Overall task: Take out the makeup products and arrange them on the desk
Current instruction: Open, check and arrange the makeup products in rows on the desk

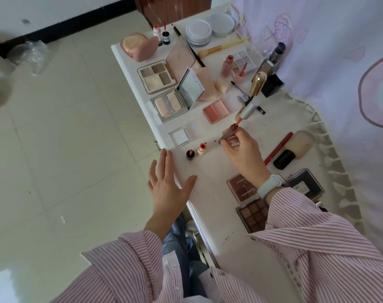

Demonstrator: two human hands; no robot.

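Nearest the camera, two pink-and-white striped sleeves reach over the white counter. The left hand hovers at the counter's near-left edge, fingers straight and spread, holding nothing. The right hand, with a white band on its wrist, curls its fingers round a small dusty-pink lip gloss tube and holds it low over the counter.

Under the right forearm lie a brown eyeshadow palette with square pans and a reddish-brown lidded palette, touching each other. Just beyond the left hand stand a small dark round bottle and a small peach bottle, side by side, with a clear square case behind them. To the right lie a red pencil and a cream puff-shaped item with a black cap.

Farther on sit a peach two-pan blush compact, an open silver mirrored compact and a beige four-pan palette. A gold-capped tube stands near the middle. At the far end are a pink heart-shaped puff case, a wooden-handled brush and round white tins.
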